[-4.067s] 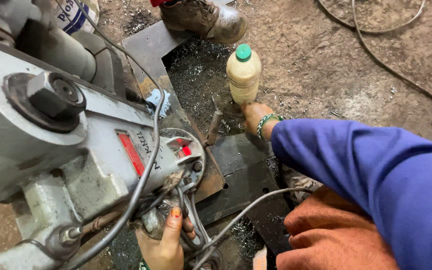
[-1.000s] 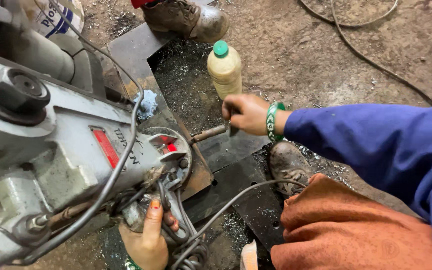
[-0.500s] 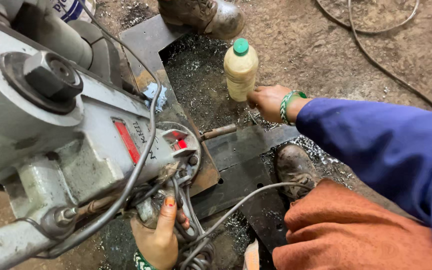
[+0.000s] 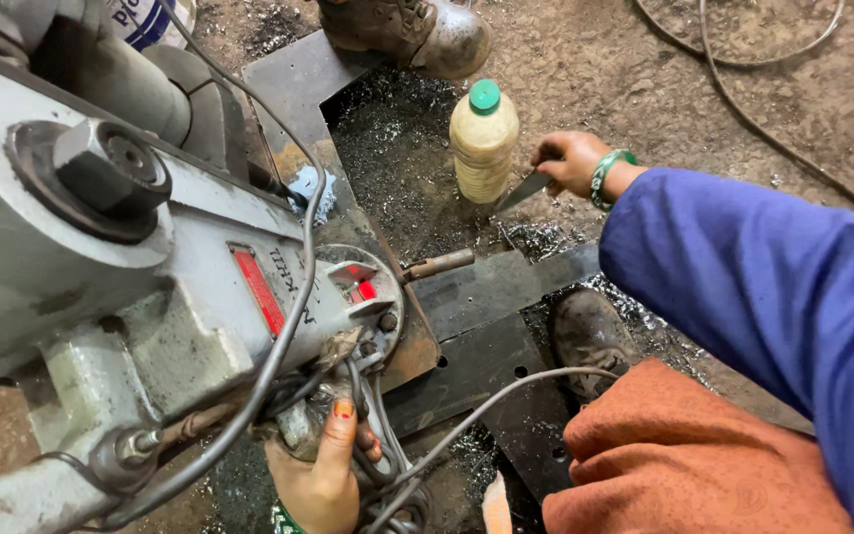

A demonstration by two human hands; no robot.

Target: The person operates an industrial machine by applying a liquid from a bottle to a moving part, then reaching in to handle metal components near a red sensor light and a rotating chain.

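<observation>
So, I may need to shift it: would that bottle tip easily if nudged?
Probably yes. The bottle is tall and narrow and stands upright on ground littered with metal shavings. It looks nearly full of pale liquid, so it is likely heavy for its size. Knocked over, its round body would likely roll.

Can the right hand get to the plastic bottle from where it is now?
Probably yes. The right hand sits just beside the green-capped plastic bottle, with only open floor between them. But its fingers are closed on a flat metal blade, so it would likely need to drop that first.
</observation>
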